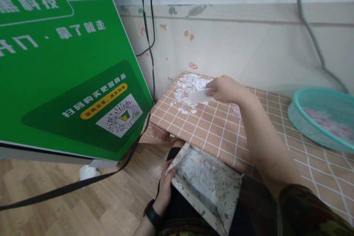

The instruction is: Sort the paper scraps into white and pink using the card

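Observation:
A pile of torn paper scraps (190, 84), mostly white with some pink, lies on the brown checked tablecloth (221, 129) near the wall. My right hand (225, 89) pinches a flat white card (197, 96), its edge low over the near side of the pile. Below the table edge, my left hand (165, 184) grips the left side of a speckled open box (190, 193), tilted on my lap. Paper scraps (199, 173) lie inside this box. Some of the left fingers are hidden behind its wall.
A turquoise plastic basket (306, 125) with pinkish paper pieces stands at the right on the table. A large green sign panel (83, 55) fills the left. Black cables (151, 62) hang in front of the wall, and one strap crosses above the wooden floor (110, 199).

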Action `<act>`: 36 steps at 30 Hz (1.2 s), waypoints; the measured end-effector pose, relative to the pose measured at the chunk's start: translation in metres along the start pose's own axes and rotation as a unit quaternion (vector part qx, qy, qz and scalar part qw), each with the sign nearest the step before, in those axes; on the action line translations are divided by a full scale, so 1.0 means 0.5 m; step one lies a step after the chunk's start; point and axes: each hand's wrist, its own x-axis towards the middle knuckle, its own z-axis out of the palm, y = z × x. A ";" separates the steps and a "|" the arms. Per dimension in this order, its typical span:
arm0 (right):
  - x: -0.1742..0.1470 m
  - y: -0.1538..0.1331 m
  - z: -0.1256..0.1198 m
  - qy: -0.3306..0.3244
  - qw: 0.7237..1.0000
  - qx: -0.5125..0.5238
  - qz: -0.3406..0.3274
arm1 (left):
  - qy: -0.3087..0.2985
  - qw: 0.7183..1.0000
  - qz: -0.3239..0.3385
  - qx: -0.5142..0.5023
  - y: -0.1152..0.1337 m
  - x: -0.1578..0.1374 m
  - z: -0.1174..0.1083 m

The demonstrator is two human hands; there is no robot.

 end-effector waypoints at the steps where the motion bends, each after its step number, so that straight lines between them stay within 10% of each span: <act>1: 0.001 -0.003 0.000 0.000 1.000 0.001 0.002 | -0.003 1.000 0.001 -0.003 0.001 0.000 0.000; 36: -0.013 0.029 -0.016 -0.043 0.998 0.043 0.005 | -0.003 1.000 0.006 0.010 -0.004 0.003 -0.002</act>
